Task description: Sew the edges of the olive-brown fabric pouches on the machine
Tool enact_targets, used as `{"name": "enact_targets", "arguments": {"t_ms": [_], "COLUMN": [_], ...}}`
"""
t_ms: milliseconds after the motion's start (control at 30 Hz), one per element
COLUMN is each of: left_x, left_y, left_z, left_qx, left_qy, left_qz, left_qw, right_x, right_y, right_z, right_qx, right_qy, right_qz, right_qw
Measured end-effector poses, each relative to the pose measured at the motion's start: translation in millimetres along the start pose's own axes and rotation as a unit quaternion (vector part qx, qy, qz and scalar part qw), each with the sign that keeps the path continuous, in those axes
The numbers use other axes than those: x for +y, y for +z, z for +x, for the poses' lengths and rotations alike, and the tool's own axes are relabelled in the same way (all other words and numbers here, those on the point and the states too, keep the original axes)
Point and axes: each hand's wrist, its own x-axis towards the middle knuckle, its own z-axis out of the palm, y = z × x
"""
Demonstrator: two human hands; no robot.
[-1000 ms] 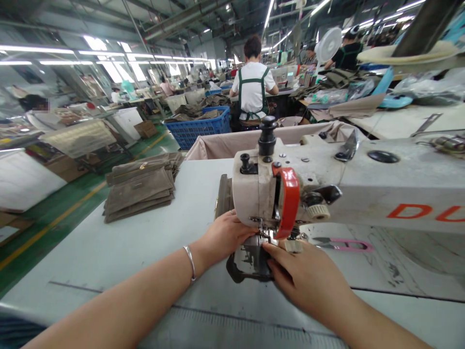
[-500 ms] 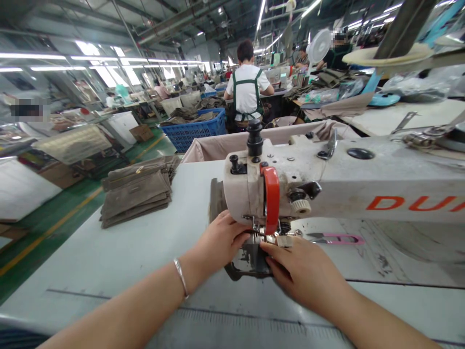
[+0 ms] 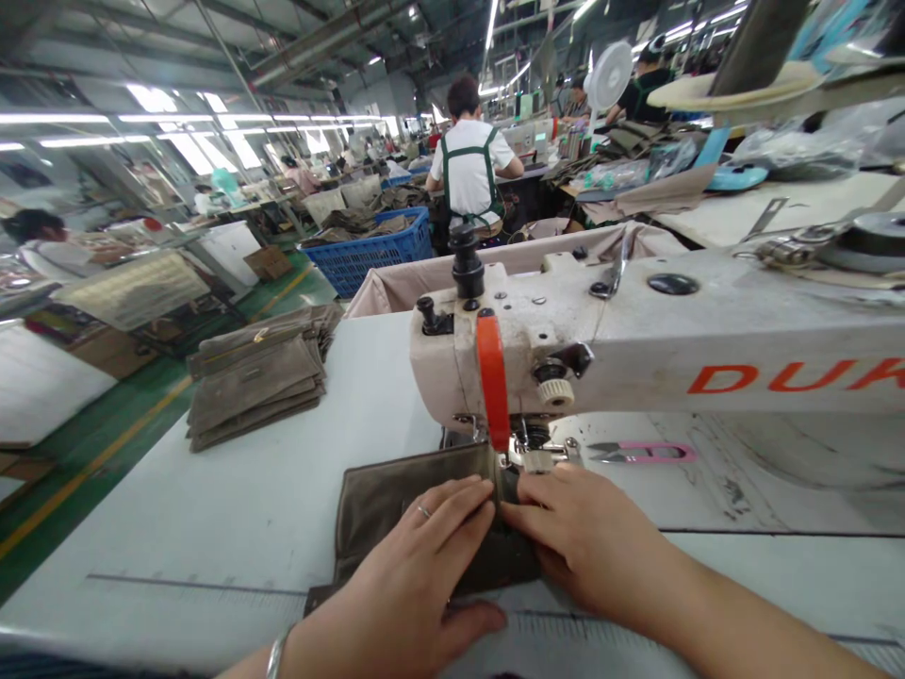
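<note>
A dark brown fabric piece (image 3: 396, 500) with stitched edges lies flat on the sewing table, its right part under the sewing machine's needle area. My left hand (image 3: 431, 556) rests on it, fingers stretched out flat and the thumb apart. My right hand (image 3: 572, 519) is at the right edge of the fabric, fingers curled together on it close to the needle; the fingertips are partly hidden. Above both hands stands the white sewing machine (image 3: 622, 349) with an orange guard (image 3: 493, 382). The presser foot is mostly hidden behind the guard.
Pink-handled thread snips (image 3: 647, 454) lie under the machine arm. A stack of brown fabric pieces (image 3: 258, 377) sits at the table's left edge. Beyond are a pinkish cloth-lined bin (image 3: 386, 288), a blue crate (image 3: 374, 250) and a co-worker (image 3: 470, 165) facing away.
The fabric piece, earlier mostly hidden behind the machine head, now lies spread left of the needle. My left hand has come back toward me and flattened on it. The view has shifted slightly.
</note>
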Motion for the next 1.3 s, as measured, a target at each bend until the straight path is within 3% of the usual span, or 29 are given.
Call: {"name": "enact_targets", "arguments": {"t_ms": [200,433,833,1100,1233,1300], "left_x": [3,-14,-46,-52,-43,-46], "left_y": [5.7,2.5,-2.4,-3.8,0.5,3.7], "left_z": [0,9,40,49,38,33], "left_qx": [0.015,0.030,0.080,0.091,0.092,0.107], "left_qy": [0.053,0.086,0.143,0.127,0.063,0.064], "left_qz": [0.010,-0.042,-0.046,0.011,0.068,0.045], "left_qw": [0.998,0.995,0.985,0.988,0.991,0.991], "right_x": [-1,2,7,7,7,9], "right_y": [3,11,14,14,7,4], "right_z": [-6,-7,0,1,0,-1], "right_qx": [0.083,0.122,0.065,0.045,0.102,0.137], "right_qy": [-0.008,-0.034,0.047,0.088,0.101,0.123], "right_qz": [0.020,-0.012,-0.015,0.000,0.018,-0.001], "right_qw": [0.996,0.992,0.997,0.995,0.990,0.983]}}
